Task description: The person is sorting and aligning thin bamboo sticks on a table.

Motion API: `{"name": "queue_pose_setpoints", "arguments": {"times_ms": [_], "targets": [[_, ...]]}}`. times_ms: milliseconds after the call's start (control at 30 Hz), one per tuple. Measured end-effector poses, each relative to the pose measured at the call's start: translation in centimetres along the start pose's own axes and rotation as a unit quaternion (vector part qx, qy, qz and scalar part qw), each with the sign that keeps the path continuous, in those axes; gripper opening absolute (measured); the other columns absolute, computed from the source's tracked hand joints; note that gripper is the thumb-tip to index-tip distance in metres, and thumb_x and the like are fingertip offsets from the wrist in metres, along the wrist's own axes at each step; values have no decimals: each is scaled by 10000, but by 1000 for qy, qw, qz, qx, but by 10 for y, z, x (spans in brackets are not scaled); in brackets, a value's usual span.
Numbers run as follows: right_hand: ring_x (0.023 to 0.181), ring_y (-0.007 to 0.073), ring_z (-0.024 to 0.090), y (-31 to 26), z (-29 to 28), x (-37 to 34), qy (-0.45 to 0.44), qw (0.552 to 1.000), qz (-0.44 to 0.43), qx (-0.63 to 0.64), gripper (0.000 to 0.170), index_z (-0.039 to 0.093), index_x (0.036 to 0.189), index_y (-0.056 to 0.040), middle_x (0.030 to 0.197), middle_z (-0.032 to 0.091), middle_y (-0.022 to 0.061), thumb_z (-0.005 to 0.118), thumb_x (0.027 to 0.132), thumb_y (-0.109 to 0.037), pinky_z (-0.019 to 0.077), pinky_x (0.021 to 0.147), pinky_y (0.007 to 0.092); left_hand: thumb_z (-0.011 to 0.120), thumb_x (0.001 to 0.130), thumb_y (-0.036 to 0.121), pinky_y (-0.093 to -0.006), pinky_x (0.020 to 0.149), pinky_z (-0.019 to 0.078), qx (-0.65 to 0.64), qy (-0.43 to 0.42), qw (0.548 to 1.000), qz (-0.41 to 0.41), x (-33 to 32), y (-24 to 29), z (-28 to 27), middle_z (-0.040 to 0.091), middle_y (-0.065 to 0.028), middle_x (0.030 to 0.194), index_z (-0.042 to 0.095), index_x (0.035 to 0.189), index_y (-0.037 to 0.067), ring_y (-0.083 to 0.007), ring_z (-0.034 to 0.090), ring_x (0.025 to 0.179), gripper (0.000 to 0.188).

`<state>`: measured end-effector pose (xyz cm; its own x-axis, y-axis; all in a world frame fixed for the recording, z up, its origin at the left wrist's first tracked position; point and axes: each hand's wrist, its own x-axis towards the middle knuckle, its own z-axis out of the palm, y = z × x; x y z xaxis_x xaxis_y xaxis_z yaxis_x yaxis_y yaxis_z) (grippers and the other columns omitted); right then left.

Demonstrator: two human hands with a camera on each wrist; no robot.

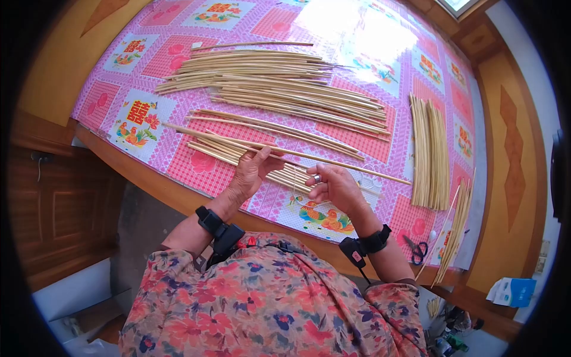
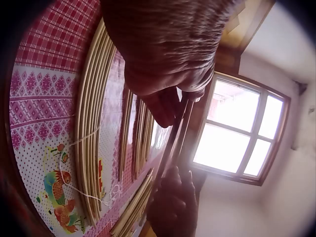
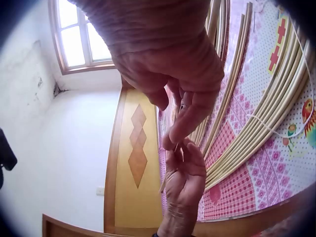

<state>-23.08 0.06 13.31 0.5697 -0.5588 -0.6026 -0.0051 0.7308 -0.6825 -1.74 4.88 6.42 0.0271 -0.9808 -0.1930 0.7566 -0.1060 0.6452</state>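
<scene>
My left hand (image 1: pixel 253 169) pinches a long straw-coloured stalk (image 1: pixel 351 163) between thumb and fingers, above the patterned tablecloth. A second, darker stalk runs close beside it from the same hand. My right hand (image 1: pixel 336 187), with a ring on one finger, is just to the right, its fingers loosely bent near the stalks; in the right wrist view its thumb stands apart from the fingers. Beneath both hands lies a row of stalks (image 3: pixel 261 123) with a white string (image 2: pixel 81 190) looped across it.
Loose stalks (image 1: pixel 297 98) are spread farther back, with a few (image 1: pixel 279 132) nearer. A thick bundle (image 1: pixel 429 154) stretches along the right side. Scissors (image 1: pixel 419 253) and a thin bunch of stalks (image 1: pixel 455 232) lie at the right edge of the tablecloth (image 1: pixel 279 24).
</scene>
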Motion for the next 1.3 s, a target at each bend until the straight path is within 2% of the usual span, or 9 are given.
{"name": "queue_pose_setpoints", "arguments": {"times_ms": [100, 133, 233, 300, 400, 733, 900, 1000, 1300], "targets": [[567, 131, 602, 4, -5, -12, 34, 959, -95, -266, 202, 556, 919, 9, 804, 587, 71, 519, 862, -182, 466, 454, 208, 525, 854, 179, -317, 727, 527, -4, 34, 999, 6, 4, 5, -8, 618, -117, 899, 579, 956, 35, -205, 613, 822, 185], [562, 128, 578, 10, -7, -12, 97, 924, -207, -307, 149, 575, 876, -12, 772, 583, 57, 550, 840, -154, 441, 471, 223, 524, 854, 174, -314, 720, 531, -3, 34, 999, 1, 5, 5, -12, 617, -121, 893, 575, 953, 30, -203, 615, 818, 182], [759, 240, 540, -13, -9, -16, 214, 568, -463, -646, 129, 581, 896, -54, 813, 548, 89, 584, 771, -89, 426, 672, 340, 522, 851, 155, -309, 710, 542, 1, 39, 999, -16, 1, 3, -16, 616, -131, 873, 565, 942, 20, -205, 620, 796, 168], [802, 270, 524, -5, -9, -7, 210, 578, -470, -633, 155, 576, 919, -68, 852, 546, 92, 577, 766, -93, 411, 719, 380, 535, 845, 153, -306, 696, 542, -22, 52, 998, -35, 1, -1, -12, 617, -112, 845, 571, 921, 32, -200, 620, 773, 148], [778, 313, 537, 18, -19, 4, 158, 690, -313, -634, 161, 575, 942, -72, 832, 555, 119, 523, 822, -166, 431, 686, 398, 537, 845, 154, -304, 687, 543, -16, 48, 998, -47, 2, -3, -9, 617, -102, 851, 568, 922, 34, -196, 621, 770, 146], [751, 323, 549, 15, -22, 9, 104, 752, -232, -609, 201, 589, 887, -38, 785, 566, 151, 504, 835, -214, 437, 676, 398, 518, 858, 173, -280, 624, 552, 26, 57, 996, -65, 5, -7, -8, 619, -100, 808, 564, 876, 36, -182, 627, 735, 146], [585, 179, 538, 14, -18, 7, 62, 867, -116, -480, 204, 569, 886, -10, 682, 573, 91, 503, 852, -200, 446, 581, 306, 515, 862, 186, -270, 602, 550, 52, 67, 993, -81, 7, -8, -7, 619, -101, 772, 560, 847, 22, -174, 625, 699, 171], [510, 96, 474, 14, -20, 4, 64, 891, -89, -441, 200, 566, 878, -4, 639, 550, 44, 496, 864, -192, 419, 498, 257, 522, 859, 191, -281, 618, 550, 37, 58, 991, -115, 9, -7, -5, 617, -105, 776, 556, 849, 19, -181, 624, 700, 175], [469, 73, 456, 15, -30, 2, 57, 901, -31, -428, 222, 561, 844, 6, 597, 502, 9, 480, 873, -199, 387, 443, 241, 505, 866, 177, -294, 706, 539, 22, -8, 988, -153, 16, -8, -5, 613, -113, 863, 562, 906, 19, -195, 616, 794, 173]]}}
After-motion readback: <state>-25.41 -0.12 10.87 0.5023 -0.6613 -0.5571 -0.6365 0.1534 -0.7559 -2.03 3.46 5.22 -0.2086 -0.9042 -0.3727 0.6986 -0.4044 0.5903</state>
